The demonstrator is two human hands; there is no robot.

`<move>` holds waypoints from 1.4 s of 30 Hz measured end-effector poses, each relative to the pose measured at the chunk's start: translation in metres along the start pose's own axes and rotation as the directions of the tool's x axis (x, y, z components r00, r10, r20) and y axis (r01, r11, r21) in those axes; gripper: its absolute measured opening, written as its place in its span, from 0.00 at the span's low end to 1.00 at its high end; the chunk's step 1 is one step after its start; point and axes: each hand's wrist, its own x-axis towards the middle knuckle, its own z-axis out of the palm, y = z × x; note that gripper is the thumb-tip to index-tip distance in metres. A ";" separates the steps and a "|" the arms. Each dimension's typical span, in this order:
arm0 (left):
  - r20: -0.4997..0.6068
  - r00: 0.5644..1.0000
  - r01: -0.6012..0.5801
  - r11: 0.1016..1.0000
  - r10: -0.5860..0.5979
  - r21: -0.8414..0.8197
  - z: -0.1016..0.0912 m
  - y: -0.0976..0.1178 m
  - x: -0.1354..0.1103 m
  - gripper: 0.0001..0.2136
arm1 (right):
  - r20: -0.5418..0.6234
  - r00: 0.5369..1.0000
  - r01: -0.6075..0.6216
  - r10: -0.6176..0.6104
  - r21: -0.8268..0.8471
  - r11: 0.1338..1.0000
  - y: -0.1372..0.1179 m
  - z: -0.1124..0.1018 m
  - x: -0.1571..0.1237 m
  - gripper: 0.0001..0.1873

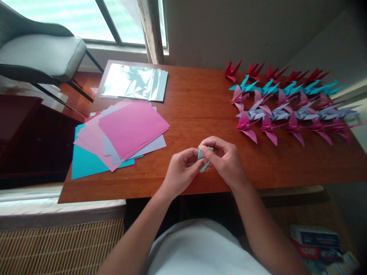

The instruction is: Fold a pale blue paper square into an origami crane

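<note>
Both my hands meet over the front middle of the wooden table. My left hand and my right hand pinch a small, partly folded teal paper piece between their fingertips, just above the tabletop. Only a sliver of the paper shows between the fingers. A fanned pile of square sheets in pink, lilac and teal lies to the left of my hands. Rows of finished paper cranes in red, teal, pink, lilac and magenta stand to the right.
A shiny plastic sleeve lies at the table's back left, under a window. A grey chair stands at the far left. Boxes and booklets sit on the floor at lower right. A woven mat covers the floor.
</note>
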 end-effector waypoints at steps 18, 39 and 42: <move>-0.034 0.999 -0.040 0.999 0.039 -0.034 -0.002 -0.003 -0.001 0.13 | -0.046 0.993 -0.098 0.106 0.156 0.983 0.000 -0.002 -0.003 0.11; 0.042 0.999 -0.018 0.995 0.014 0.100 0.000 -0.005 -0.004 0.09 | 0.077 0.997 -0.023 0.022 0.007 1.000 0.002 -0.018 -0.002 0.12; 0.045 0.999 -0.008 0.997 0.005 0.075 0.001 -0.005 -0.004 0.10 | -0.006 0.999 0.045 -0.045 -0.073 0.996 0.004 -0.016 -0.003 0.14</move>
